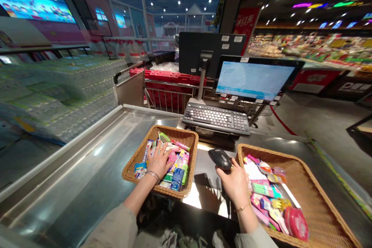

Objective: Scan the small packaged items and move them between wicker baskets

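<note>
My left hand reaches into the smaller wicker basket, fingers spread over several small colourful packets. Near it lie a blue box, a blue wrapped packet and a pink tube. Whether the fingertips press on any one packet I cannot tell. My right hand is closed around a black handheld barcode scanner, held above the counter between the two baskets. Just right of that hand stands the larger wicker basket, holding mixed small goods and a round red container.
A black keyboard sits beyond the baskets, below a lit monitor and a dark screen back. The metal counter has a raised left edge. Behind it stands a cart with red crates; stacked bottle packs are at left.
</note>
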Demonstrator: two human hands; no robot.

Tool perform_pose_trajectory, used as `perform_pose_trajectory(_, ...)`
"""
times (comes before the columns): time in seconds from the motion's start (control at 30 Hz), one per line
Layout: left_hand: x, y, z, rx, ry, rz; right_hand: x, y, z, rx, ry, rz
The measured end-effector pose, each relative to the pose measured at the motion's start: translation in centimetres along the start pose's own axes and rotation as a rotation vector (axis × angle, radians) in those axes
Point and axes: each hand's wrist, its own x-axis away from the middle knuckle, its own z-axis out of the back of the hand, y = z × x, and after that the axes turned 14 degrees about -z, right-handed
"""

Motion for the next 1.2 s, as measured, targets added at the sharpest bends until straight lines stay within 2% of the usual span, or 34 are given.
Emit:
perform_pose_trajectory(0.23,1.9,-3.0,0.9,0.056,-0.154,-0.080,0.1,-0.5,-0.6,0.034,-0.018,0.010)
perform_pose_trajectory(0.4,2.4,-4.2,2.3,0.101,-0.289,-0.145,0.1,-0.7,-0.9,0.016,-0.037,0.003)
perform_pose_trajectory(0.53,2.5,-5.0,3.2,0.087,-0.345,-0.160,0.1,-0.6,-1.3,0.006,-0.039,0.013)
perform_pose_trajectory(0.67,2.8,-5.9,3.3,0.074,-0.382,-0.167,-0.1,-0.4,-1.5,0.003,-0.035,0.011)
perform_pose_trajectory(0.83,3.0,-6.6,3.1,0.049,-0.505,-0.140,-0.2,-0.3,-1.4,-0.009,-0.031,0.031)
perform_pose_trajectory(1.07,3.0,-6.7,2.3,-0.001,-0.543,-0.127,-0.1,-0.5,-0.8,0.009,-0.024,0.040)
perform_pose_trajectory(1.2,3.0,-6.8,2.0,0.011,-0.514,-0.150,-0.3,-0.2,-0.8,0.024,-0.012,0.064)
